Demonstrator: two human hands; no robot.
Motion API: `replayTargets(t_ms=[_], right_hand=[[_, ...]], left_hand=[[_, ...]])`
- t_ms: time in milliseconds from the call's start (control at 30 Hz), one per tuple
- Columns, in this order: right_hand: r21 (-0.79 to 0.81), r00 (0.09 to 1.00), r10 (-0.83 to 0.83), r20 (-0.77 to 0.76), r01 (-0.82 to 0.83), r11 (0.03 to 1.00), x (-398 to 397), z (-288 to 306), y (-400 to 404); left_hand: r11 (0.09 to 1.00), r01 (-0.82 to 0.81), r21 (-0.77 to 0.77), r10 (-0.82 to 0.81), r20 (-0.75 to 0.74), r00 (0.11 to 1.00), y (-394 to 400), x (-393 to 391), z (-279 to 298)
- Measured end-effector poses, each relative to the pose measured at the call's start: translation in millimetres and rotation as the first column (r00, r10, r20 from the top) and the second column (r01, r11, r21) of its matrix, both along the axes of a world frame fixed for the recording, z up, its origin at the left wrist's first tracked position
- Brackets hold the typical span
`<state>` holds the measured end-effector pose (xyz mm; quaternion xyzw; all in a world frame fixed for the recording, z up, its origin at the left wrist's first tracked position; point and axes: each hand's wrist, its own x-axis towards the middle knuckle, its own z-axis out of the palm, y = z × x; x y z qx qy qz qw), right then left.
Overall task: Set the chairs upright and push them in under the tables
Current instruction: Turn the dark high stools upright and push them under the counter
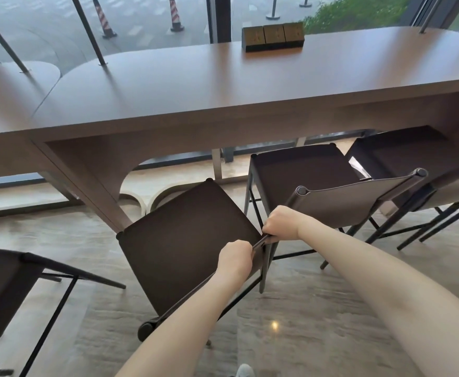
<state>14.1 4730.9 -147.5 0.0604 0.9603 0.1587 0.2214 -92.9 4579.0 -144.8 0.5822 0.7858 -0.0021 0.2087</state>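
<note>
Both hands grip the top edge of a dark chair's back, the left hand and right hand curled round it side by side; the chair stands tilted, its seat partly under the table's near edge. Two more chairs sit to its right, pushed under. Three boxes rest by the tabletop's far edge.

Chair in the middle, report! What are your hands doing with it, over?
Both hands, left and right, grip the chair backrest's top edge. Chair tilted, seat nearing the table. Neighbouring chair close on the right.
</note>
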Motion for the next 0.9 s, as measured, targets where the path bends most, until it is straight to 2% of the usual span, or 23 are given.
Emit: replayTargets(t_ms=[500, 733, 900], right_hand=[[-0.045, 0.998, 0.014, -0.054, -0.016, 0.999, 11, -22, 23], [-0.025, 0.999, 0.006, -0.045, -0.007, 1.000, 10, -14, 19], [-0.035, 0.999, -0.024, -0.048, 0.023, 0.999, 11, -8, 16]], left_hand=[[0.999, 0.028, -0.029, -0.030, -0.052, 0.998, 19, 4, -3], [1.000, 0.016, -0.017, -0.018, -0.076, 0.997, 19, 6, -5], [0.999, -0.040, 0.002, 0.040, -0.006, 0.999, 11, 7, -3]])
